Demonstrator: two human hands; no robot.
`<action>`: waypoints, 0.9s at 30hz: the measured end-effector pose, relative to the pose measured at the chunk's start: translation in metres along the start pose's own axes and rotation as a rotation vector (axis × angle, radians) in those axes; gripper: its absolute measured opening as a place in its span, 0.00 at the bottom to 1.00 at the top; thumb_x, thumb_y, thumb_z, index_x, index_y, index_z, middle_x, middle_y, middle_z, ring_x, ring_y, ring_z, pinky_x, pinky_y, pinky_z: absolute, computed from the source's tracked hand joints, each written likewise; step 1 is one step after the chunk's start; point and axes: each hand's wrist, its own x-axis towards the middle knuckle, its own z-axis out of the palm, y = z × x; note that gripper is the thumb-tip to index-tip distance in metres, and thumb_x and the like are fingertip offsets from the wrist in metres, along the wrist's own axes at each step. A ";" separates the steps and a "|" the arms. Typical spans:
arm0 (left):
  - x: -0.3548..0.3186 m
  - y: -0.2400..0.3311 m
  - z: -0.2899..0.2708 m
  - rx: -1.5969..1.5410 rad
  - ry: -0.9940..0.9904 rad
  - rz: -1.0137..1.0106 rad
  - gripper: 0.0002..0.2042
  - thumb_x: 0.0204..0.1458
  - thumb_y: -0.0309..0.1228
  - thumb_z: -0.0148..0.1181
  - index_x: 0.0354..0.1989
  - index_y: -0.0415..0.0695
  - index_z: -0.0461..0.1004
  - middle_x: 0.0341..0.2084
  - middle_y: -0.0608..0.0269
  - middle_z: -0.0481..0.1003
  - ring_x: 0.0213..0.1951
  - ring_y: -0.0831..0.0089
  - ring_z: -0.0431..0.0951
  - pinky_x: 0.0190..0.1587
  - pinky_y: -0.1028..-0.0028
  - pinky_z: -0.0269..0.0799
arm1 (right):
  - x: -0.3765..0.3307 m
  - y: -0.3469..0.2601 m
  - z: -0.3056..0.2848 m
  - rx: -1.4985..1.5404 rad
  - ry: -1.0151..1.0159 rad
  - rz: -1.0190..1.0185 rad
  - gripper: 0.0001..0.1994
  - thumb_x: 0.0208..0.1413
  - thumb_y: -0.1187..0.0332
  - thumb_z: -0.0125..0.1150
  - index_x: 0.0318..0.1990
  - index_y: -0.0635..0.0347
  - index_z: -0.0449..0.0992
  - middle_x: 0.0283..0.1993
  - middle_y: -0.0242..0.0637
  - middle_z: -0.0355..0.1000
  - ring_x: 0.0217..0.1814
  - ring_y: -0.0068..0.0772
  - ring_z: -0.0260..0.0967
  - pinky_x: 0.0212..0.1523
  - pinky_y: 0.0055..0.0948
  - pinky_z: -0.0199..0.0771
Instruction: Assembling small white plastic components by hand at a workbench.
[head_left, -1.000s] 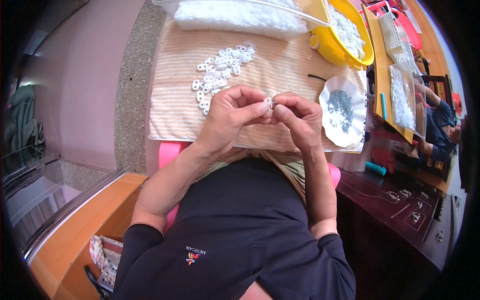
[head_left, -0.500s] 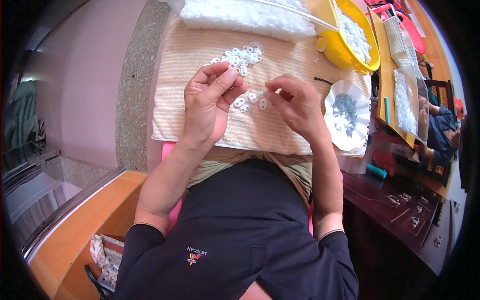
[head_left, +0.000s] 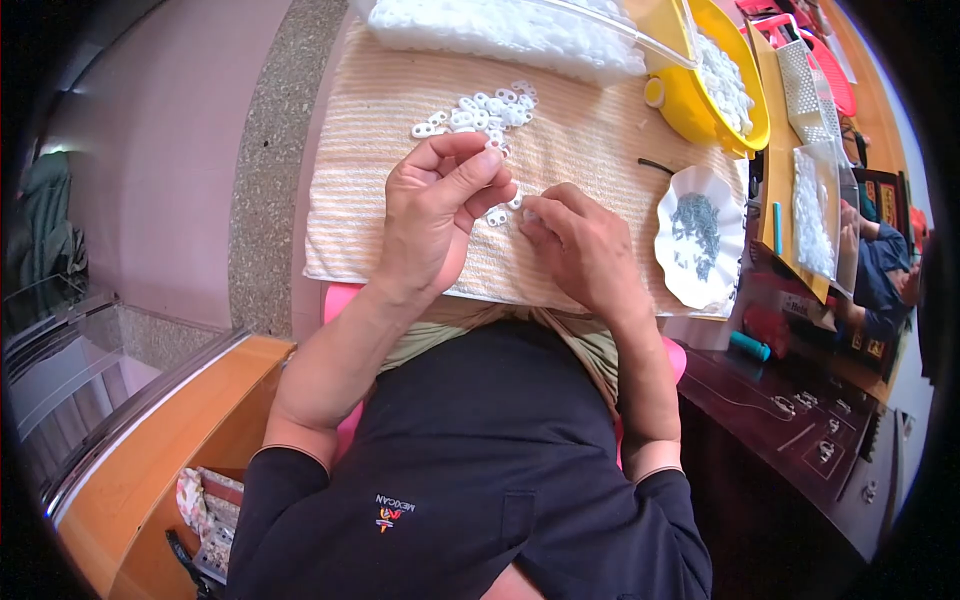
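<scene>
The hands have parted since a second ago; left hand (head_left: 435, 215) pinched shut near the white rings (head_left: 480, 108), its catch unclear; right hand (head_left: 580, 245) fingers pressed together on the striped cloth (head_left: 590, 140), suggesting pick-up of another piece.

Pink floor (head_left: 170, 180) at nine o'clock, speckled stone strip (head_left: 275, 150) beside it, orange wooden cabinet (head_left: 150, 470) at seven, dark wooden furniture (head_left: 800, 440) at four.

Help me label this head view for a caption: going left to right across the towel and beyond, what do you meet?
Left hand → right hand → white scalloped dish of small dark bits → clear bag of white parts, standing on edge → a co-worker's blue sleeve.
</scene>
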 end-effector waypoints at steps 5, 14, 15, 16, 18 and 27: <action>-0.001 -0.003 0.000 0.005 0.010 -0.022 0.07 0.53 0.20 0.59 0.41 0.38 0.72 0.31 0.60 0.77 0.33 0.74 0.79 0.39 0.73 0.80 | -0.004 0.003 0.002 0.090 0.060 -0.046 0.09 0.48 0.74 0.65 0.39 0.61 0.77 0.35 0.40 0.74 0.32 0.41 0.74 0.33 0.32 0.74; -0.004 -0.008 0.002 0.045 0.027 -0.062 0.07 0.53 0.20 0.60 0.40 0.38 0.72 0.31 0.60 0.77 0.33 0.74 0.79 0.39 0.73 0.80 | -0.012 0.017 0.003 0.740 0.097 0.224 0.11 0.52 0.79 0.63 0.44 0.66 0.76 0.32 0.30 0.73 0.29 0.17 0.69 0.29 0.17 0.68; -0.005 -0.009 0.002 0.051 0.025 -0.070 0.07 0.53 0.20 0.60 0.40 0.38 0.72 0.31 0.61 0.77 0.33 0.74 0.79 0.39 0.73 0.79 | -0.013 0.018 0.003 0.738 0.098 0.225 0.11 0.52 0.79 0.63 0.44 0.66 0.76 0.32 0.30 0.73 0.29 0.17 0.69 0.29 0.17 0.68; -0.005 -0.009 0.002 0.050 0.023 -0.071 0.07 0.53 0.20 0.60 0.40 0.38 0.72 0.31 0.61 0.77 0.33 0.74 0.79 0.39 0.73 0.79 | -0.014 0.018 0.002 0.805 0.077 0.274 0.11 0.53 0.79 0.63 0.44 0.67 0.76 0.32 0.31 0.73 0.29 0.17 0.70 0.29 0.17 0.69; -0.006 -0.010 0.002 0.065 0.026 -0.097 0.07 0.52 0.21 0.61 0.39 0.38 0.73 0.31 0.61 0.77 0.33 0.74 0.79 0.38 0.74 0.79 | -0.014 0.018 0.001 0.873 0.056 0.322 0.11 0.53 0.79 0.63 0.44 0.69 0.76 0.33 0.31 0.74 0.29 0.18 0.70 0.30 0.16 0.70; -0.007 -0.013 0.004 0.086 0.032 -0.119 0.07 0.52 0.21 0.61 0.39 0.39 0.73 0.31 0.61 0.77 0.32 0.75 0.79 0.38 0.74 0.79 | -0.014 0.022 0.002 1.190 0.070 0.351 0.14 0.53 0.80 0.62 0.48 0.70 0.73 0.34 0.37 0.75 0.30 0.26 0.73 0.32 0.22 0.75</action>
